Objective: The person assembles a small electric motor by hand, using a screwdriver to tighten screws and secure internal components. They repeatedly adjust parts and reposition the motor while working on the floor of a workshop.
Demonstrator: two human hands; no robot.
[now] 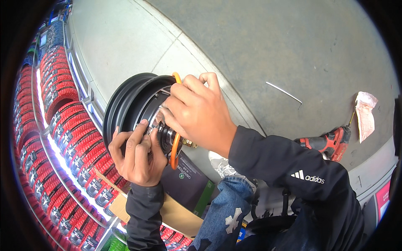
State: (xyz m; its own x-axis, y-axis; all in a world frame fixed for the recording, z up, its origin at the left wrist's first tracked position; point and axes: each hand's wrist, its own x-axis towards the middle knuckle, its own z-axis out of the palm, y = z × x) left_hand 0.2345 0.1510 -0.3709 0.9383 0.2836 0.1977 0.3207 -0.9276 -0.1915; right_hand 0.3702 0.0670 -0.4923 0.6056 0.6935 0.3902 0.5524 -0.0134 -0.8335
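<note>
A black wheel rim with a hub motor (136,98) stands in front of me, its hub face turned toward my hands. My left hand (140,154) is closed at the near side of the hub, thumb and forefinger pinched against it; what lies between them is too small to make out. My right hand (199,111) curls over the hub from the right, fingertips pressed together close to the left ones. What they grip is hidden. A thick orange cable (174,157) bends around the hub, passing behind my right hand. The axle end shows brass-coloured below that hand.
Racks of red-wrapped tyres (77,134) line the left. Below the wheel sits an open cardboard box (180,213) with a dark printed box (182,178). On the grey floor lie a hex key (284,92), a red and black power drill (331,142) and a crumpled wrapper (366,115).
</note>
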